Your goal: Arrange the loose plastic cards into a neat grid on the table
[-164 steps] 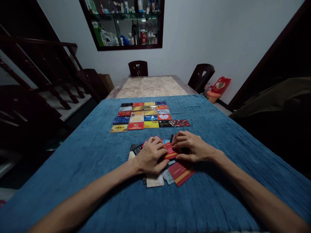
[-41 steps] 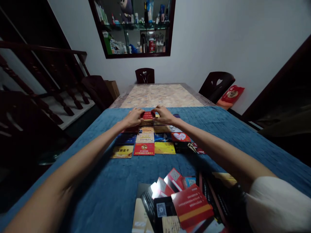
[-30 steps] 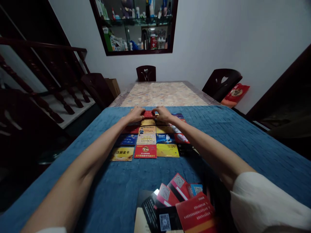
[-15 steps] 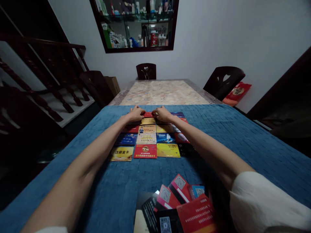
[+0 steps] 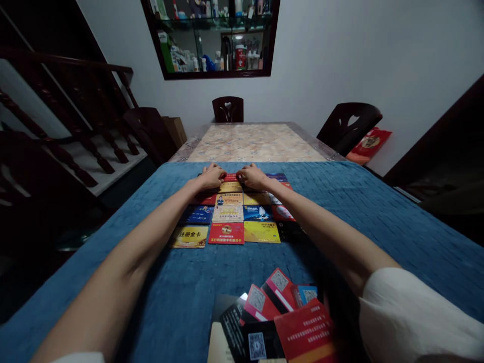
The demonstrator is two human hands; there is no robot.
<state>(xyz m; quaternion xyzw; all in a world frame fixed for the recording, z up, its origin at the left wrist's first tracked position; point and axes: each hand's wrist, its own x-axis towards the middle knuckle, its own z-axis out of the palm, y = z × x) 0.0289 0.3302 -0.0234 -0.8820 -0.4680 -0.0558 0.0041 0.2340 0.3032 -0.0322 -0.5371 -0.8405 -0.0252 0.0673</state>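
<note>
Both arms reach far across a blue cloth. My left hand and my right hand pinch the two ends of a red card at the far edge of a grid of coloured cards. The card lies flat in the top row, and both hands' fingers are curled down onto it. Close to me lies a loose heap of cards, red, black and blue, some with QR codes.
Beyond the cloth the bare patterned table top runs to the wall. Dark wooden chairs stand at its far end and right side. A stair rail is at the left, a glass cabinet on the wall.
Since 5.5 s ago both hands left the near heap and carried a red card to the grid's far row. Over the last second they have barely moved.
</note>
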